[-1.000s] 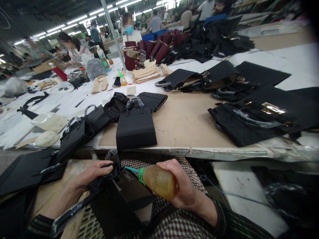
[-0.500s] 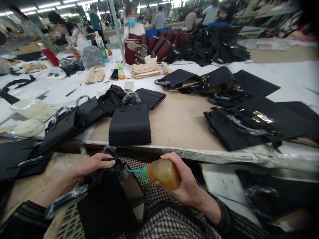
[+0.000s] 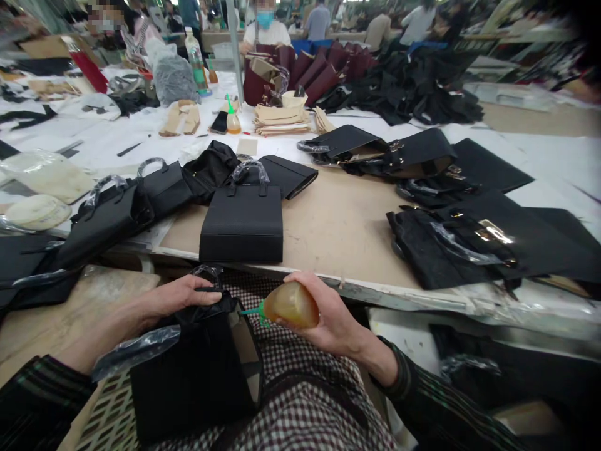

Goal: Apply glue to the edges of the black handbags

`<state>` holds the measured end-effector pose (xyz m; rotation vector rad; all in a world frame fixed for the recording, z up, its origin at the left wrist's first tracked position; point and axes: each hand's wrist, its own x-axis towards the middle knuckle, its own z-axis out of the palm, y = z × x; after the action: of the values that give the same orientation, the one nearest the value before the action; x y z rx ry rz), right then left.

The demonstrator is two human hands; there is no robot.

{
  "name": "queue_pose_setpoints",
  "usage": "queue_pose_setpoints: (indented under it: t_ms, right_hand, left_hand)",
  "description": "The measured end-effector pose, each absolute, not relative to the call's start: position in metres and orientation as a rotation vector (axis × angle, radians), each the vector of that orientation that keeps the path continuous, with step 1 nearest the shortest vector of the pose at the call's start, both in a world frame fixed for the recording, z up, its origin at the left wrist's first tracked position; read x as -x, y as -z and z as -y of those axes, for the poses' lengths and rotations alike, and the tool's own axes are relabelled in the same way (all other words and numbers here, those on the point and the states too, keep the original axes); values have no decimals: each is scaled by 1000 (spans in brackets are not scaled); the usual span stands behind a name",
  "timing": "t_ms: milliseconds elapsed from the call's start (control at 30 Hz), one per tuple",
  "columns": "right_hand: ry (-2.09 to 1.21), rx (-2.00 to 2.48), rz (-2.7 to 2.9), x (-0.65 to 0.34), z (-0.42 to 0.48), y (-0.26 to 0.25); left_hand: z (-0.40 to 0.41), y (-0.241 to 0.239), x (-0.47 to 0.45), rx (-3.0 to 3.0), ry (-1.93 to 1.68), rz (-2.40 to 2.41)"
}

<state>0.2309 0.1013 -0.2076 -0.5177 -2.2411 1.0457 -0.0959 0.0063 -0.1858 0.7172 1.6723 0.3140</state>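
Observation:
A black handbag (image 3: 188, 382) lies tilted across my lap, its beige inside showing along the right side. My left hand (image 3: 181, 294) pinches the bag's upper edge near a plastic-wrapped handle, thumb on top. In my right hand (image 3: 323, 313) is a squeeze bottle (image 3: 293, 305) of amber liquid, held on its side with fingers wrapped round it. Its thin green nozzle points left, and the tip is at the bag's open edge; whether it touches I cannot tell. A second plastic-wrapped handle (image 3: 136, 351) hangs over the bag's left side.
On the table before me stands a black handbag (image 3: 241, 222). More black bags (image 3: 474, 232) lie at right, others (image 3: 107, 219) at left. Farther back are another glue-type bottle (image 3: 233, 119), stacked beige pieces (image 3: 282, 119) and maroon bags (image 3: 305, 75). Several people work beyond.
The view has tipped downward slightly. My right hand has brought the bottle a little left and up, its nozzle further over the bag's edge. My left hand keeps its hold.

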Motion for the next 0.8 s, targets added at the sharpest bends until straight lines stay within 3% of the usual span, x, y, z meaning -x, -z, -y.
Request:
queue_pose_setpoints:
  t_ms: [567, 800]
  right_hand:
    - [-1248, 625, 2479, -245, -85, 219]
    - [-1119, 598, 2314, -242, -86, 222]
  left_hand:
    - [-7, 200, 102, -765, -323, -1748]
    - [-8, 204, 102, -783, -300, -1718]
